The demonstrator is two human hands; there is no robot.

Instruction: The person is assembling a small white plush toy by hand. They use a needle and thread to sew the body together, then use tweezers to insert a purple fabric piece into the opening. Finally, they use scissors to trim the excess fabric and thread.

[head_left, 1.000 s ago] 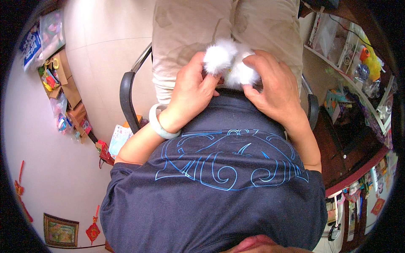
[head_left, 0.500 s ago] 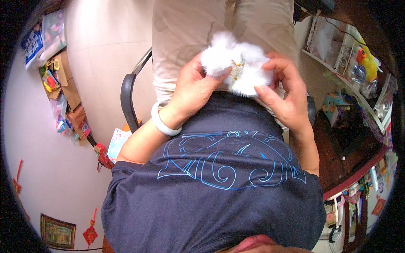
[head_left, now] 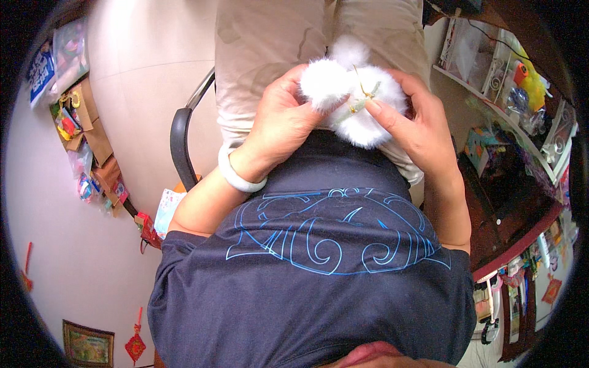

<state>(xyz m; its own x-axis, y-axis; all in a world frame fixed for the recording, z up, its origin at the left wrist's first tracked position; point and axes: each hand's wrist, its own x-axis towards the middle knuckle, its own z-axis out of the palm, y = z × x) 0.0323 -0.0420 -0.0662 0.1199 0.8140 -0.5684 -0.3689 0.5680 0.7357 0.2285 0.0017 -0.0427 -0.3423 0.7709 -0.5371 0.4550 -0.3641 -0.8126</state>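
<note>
A cluster of fluffy white pompoms is held above my lap. My left hand (head_left: 281, 126) is closed on the left pompom (head_left: 323, 84), with the thumb pointing inward along its lower side. My right hand (head_left: 422, 132) wraps the larger right pompom (head_left: 363, 132) from the side. Its thumb presses at a thin gold wire (head_left: 361, 80) and a pale greenish strip in the middle of the cluster. Another pompom (head_left: 351, 50) sticks up at the far side, touched by neither hand. The fingers behind the fluff are partly hidden.
A black chair armrest (head_left: 180, 138) curves at my left. To the right stands a dark table (head_left: 518, 230) with a reddish edge, beside a white rack and a yellow toy bird (head_left: 532, 87). Cardboard boxes (head_left: 101, 130) and plastic bags line the far left.
The cluster has turned, so one pompom now points away from me. My right thumb has moved from the pompom's near edge onto the gold wire. My left hand keeps its hold.
</note>
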